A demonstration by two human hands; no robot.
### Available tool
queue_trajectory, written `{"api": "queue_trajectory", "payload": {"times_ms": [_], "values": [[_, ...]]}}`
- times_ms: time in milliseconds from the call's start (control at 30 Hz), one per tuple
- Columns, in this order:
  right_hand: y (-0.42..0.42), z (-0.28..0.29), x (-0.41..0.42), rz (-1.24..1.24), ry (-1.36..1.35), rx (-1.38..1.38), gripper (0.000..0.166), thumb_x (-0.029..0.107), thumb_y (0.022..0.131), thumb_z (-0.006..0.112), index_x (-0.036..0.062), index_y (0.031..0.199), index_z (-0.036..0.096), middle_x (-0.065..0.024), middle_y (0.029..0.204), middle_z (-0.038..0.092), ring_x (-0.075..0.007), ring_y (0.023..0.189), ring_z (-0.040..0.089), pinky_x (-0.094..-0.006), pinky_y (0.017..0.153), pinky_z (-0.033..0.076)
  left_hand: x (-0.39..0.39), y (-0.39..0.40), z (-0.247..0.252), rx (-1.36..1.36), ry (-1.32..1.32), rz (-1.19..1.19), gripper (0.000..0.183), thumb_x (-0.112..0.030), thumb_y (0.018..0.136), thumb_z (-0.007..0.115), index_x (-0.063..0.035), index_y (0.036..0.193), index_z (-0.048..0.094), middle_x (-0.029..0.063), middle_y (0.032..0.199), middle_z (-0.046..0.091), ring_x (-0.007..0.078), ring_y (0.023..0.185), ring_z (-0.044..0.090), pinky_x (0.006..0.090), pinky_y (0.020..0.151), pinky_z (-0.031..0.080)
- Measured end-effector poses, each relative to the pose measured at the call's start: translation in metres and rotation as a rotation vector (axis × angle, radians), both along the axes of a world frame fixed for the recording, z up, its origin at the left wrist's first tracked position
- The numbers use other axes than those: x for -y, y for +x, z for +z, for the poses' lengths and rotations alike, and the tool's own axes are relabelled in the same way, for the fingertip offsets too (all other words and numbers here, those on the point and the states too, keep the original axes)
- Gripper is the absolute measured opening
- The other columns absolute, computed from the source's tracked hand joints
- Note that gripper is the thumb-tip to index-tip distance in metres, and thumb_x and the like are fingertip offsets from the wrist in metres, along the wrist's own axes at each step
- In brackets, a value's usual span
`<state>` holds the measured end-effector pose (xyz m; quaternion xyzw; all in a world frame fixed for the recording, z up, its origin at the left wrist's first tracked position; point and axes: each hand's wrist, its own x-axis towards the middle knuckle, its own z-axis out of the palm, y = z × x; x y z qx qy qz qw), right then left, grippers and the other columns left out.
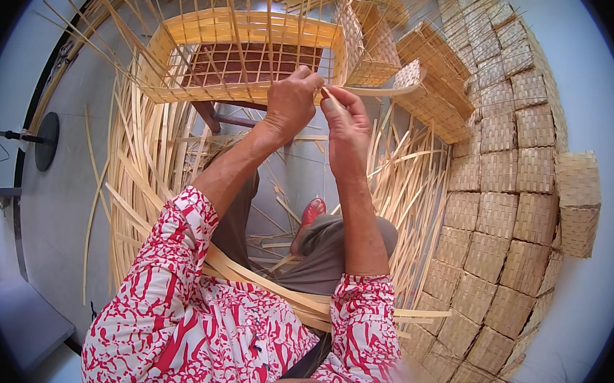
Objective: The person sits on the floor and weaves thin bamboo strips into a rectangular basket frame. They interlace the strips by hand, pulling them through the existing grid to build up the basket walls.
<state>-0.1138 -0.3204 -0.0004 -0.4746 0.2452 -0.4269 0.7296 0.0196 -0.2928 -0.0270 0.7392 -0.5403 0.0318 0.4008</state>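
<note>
A part-woven bamboo basket [201, 29] with an open-lattice bottom rests on a dark red wooden stool [213, 115]. Long upright splints [233, 26] stick out from its near and far sides. My left hand [294, 100] is closed at the basket's near right corner, fingers curled around a strip end. Close beside it, my right hand [348, 125] pinches a pale bamboo strip [383, 92] between thumb and fingers. That strip runs off to the right, and its far end curves upward. The fingertips of both hands almost meet, and the exact grip between them is partly hidden.
Finished woven boxes [498, 205] are stacked in rows along the right wall. More baskets [431, 99] stand at the upper right. Loose bamboo strips [145, 143] lie on both sides, and several rest across my lap [278, 291]. A round black stand base [48, 141] is at left.
</note>
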Motion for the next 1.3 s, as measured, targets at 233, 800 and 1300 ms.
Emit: {"api": "queue_trajectory", "payload": {"times_ms": [233,800,1300], "values": [[-0.005,-0.005,0.037,-0.391,-1.236,-0.811,0.026,0.013,0.084,0.073,0.0111,0.109,0.068,-0.0077,0.102,0.068,-0.0271,0.106,0.061,-0.0418,0.099,0.041,-0.044,0.041,0.001,0.099,-0.019,-0.035,0.027,-0.003,0.088,0.062,-0.0131,0.113,0.062,0.0119,0.099,0.070,0.0370,0.085,0.071,0.0482,0.069,0.057],[0.034,-0.010,0.010,-0.046,-1.397,-0.819,0.016,0.026,0.091,0.069,0.0117,0.085,0.066,-0.0080,0.079,0.069,-0.0316,0.074,0.069,-0.0466,0.067,0.049,-0.077,0.064,-0.007,0.095,-0.095,-0.214,0.010,-0.009,0.093,0.067,-0.0039,0.101,0.064,0.0124,0.086,0.069,0.0254,0.074,0.072,0.0353,0.064,0.055],[0.037,-0.020,0.014,-0.063,-1.449,-0.766,0.020,0.031,0.092,0.068,0.0135,0.082,0.065,-0.0047,0.077,0.068,-0.0271,0.076,0.068,-0.0425,0.071,0.047,-0.086,0.062,0.005,0.060,-0.057,-0.260,0.007,-0.006,0.092,0.070,-0.0032,0.098,0.067,0.0105,0.080,0.070,0.0184,0.066,0.073,0.0307,0.058,0.055]]}}
